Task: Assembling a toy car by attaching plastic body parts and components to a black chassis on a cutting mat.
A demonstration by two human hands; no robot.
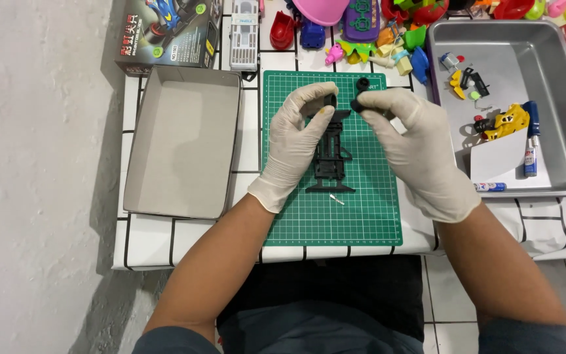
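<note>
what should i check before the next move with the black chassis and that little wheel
1. Left hand grips the front end of the black chassis: ok.
2. Right hand pinches the small black wheel at its fingertips: ok.
3. Wheel lined up with the chassis axle: cannot tell, the fingers hide the joint.
4. Chassis over the green cutting mat, so a dropped part would likely land there: ok.
5. Small metal pin lies loose on the mat near the chassis rear, could roll: not ok.
6. Spare parts in the metal tray to the right, apart from both hands: ok.
</note>
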